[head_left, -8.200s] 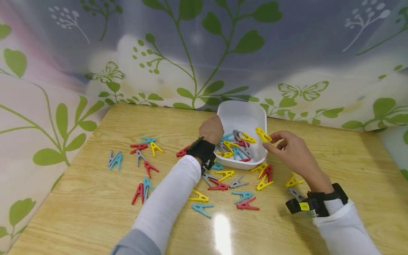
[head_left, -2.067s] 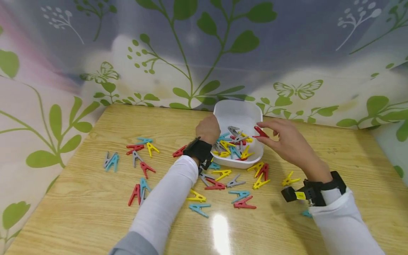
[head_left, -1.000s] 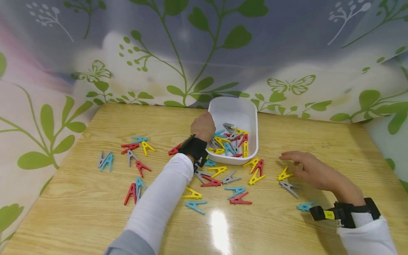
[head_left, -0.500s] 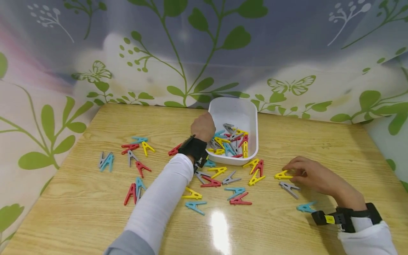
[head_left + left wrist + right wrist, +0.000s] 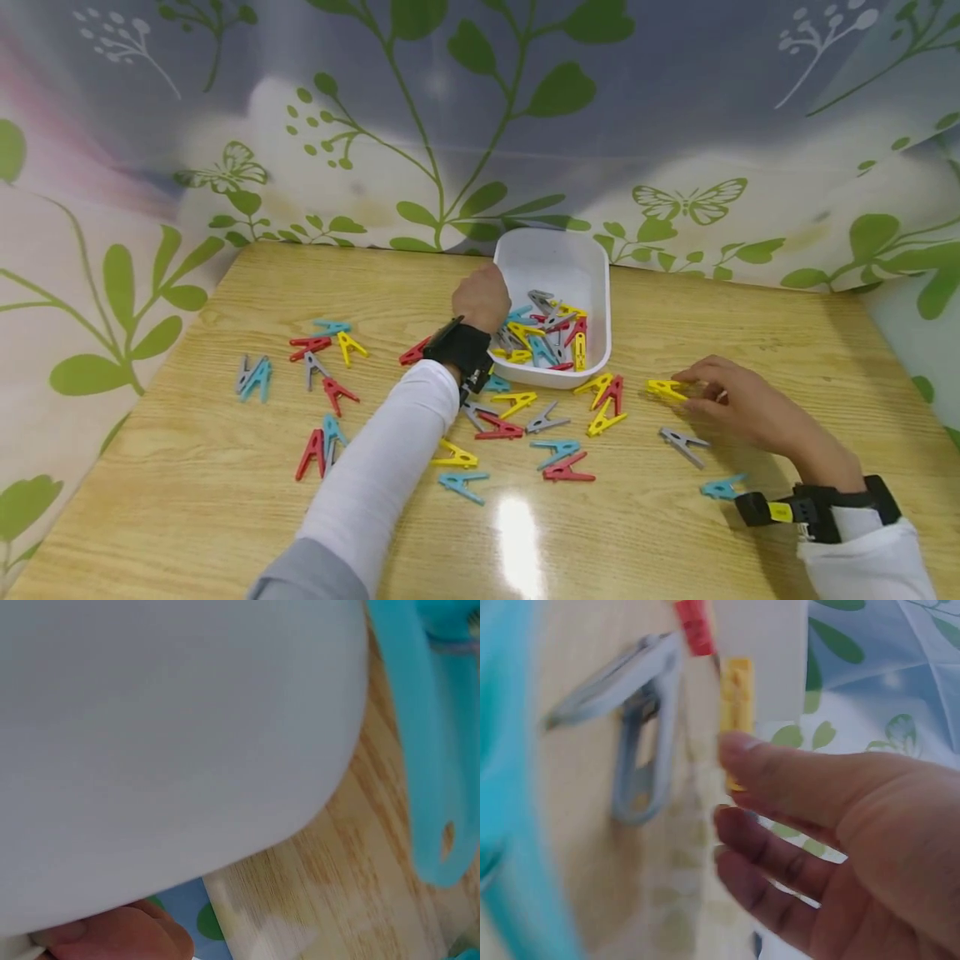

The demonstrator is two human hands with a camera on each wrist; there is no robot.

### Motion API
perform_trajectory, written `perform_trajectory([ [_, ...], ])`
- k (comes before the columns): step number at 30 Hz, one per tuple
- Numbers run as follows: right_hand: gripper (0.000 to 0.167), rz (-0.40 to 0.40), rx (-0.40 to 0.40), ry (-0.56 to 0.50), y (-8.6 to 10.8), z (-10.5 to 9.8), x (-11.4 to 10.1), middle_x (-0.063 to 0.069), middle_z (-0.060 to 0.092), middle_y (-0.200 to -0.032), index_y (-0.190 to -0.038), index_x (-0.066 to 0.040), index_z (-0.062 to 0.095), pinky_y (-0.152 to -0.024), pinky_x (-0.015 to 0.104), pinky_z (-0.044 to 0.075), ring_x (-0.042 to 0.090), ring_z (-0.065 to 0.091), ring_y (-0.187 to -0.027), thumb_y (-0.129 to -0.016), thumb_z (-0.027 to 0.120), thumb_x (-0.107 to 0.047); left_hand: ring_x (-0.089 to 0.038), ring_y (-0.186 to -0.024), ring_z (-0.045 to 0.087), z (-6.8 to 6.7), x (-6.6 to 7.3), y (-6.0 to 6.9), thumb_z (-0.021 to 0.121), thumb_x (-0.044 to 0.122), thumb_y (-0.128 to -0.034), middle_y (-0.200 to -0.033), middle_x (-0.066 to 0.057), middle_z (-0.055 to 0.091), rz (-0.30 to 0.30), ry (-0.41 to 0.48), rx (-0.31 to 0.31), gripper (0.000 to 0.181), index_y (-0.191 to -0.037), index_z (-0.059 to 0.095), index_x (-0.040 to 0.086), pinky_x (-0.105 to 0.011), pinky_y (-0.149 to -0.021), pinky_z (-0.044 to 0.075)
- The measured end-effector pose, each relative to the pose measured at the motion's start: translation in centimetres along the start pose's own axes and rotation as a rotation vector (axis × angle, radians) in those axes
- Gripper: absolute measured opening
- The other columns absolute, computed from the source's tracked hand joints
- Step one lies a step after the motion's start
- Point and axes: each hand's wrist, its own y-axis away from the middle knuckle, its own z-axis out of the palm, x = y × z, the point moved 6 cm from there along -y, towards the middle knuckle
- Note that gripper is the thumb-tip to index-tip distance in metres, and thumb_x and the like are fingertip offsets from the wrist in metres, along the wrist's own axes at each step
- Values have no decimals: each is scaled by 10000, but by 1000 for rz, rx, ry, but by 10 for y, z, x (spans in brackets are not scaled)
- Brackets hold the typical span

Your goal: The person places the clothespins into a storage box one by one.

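Note:
A white tub (image 5: 555, 250) stands at the back of the table with several coloured clothespins in its front part. At its left wall is my left hand (image 5: 482, 297), fingers curled over the rim; in the left wrist view part of that hand (image 5: 124, 934) shows at the tub's wall (image 5: 172, 750). To the right of the tub, my right hand (image 5: 738, 404) pinches a yellow clothespin (image 5: 666, 388) by one end. The right wrist view shows the thumb and fingers of this hand (image 5: 832, 825) on the yellow clothespin (image 5: 737, 697).
Near the right hand lie a grey clothespin (image 5: 682, 445) and a blue one (image 5: 722, 487). Several red, yellow, blue and grey clothespins lie in front of the tub, such as a red one (image 5: 567, 468), and more at the left (image 5: 339, 395). A patterned cloth (image 5: 450, 125) hangs behind.
The red clothespin held earlier left my right hand. That hand moved right, took hold of the yellow clothespin and shifted it slightly away from the grey one. My left hand stayed at the tub.

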Motion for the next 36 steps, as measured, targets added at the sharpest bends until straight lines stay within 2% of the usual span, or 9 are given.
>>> perform_trajectory([
  [7,351,-31,223,-2,-32,-25,-32,141,532,-1132,-1259,7,581,-618,310,458,181,523,-773,-943,620,-142,-276,-839,659,0,2,-1,543,196,-971,-984,-128,671,-5,-9,1,268,-1167,591,20,-387,-705,538],
  [11,386,-28,294,10,-58,-32,-54,132,530,-1131,-1283,-19,577,-590,348,418,198,497,-756,-948,620,-206,-269,-849,658,0,4,-2,553,206,-967,-1003,-121,669,-5,-5,-3,279,-1176,584,24,-384,-708,537],
  [14,393,-44,318,22,-77,-33,-70,111,542,-1112,-1282,-39,588,-576,353,387,195,496,-746,-942,631,-232,-267,-839,659,1,3,-2,546,210,-972,-997,-123,667,-6,-11,-8,292,-1194,571,22,-380,-701,538],
  [17,404,-70,307,13,-92,-32,-83,111,543,-1131,-1292,-45,583,-581,357,378,196,498,-763,-947,622,-250,-267,-837,657,1,3,-1,538,207,-977,-999,-124,666,-3,-9,-13,296,-1207,567,22,-380,-700,538],
  [20,468,-69,242,-37,-102,-28,-87,125,505,-1226,-1348,-51,531,-617,371,419,211,520,-826,-951,613,-285,-267,-832,657,0,2,0,537,197,-977,-997,-124,666,1,0,-10,286,-1198,575,20,-381,-697,538],
  [23,530,-53,175,-101,-105,-23,-87,129,450,-1316,-1389,-62,486,-707,393,466,229,544,-921,-944,616,-319,-269,-816,657,-1,1,1,531,186,-979,-981,-127,667,6,-1,0,273,-1186,580,15,-381,-687,538],
  [28,511,-45,135,-149,-94,-20,-79,137,425,-1361,-1382,-54,483,-763,423,471,252,543,-975,-969,570,-340,-270,-796,660,-2,2,1,527,184,-979,-956,-131,671,12,-11,15,259,-1163,587,13,-378,-668,540],
  [36,435,-22,122,-122,-70,-17,-63,149,481,-1299,-1309,-20,542,-755,422,467,251,552,-952,-980,558,-304,-276,-822,659,4,-1,-3,532,191,-977,-979,-127,667,-5,8,-5,268,-1178,577,19,-387,-687,539],
])
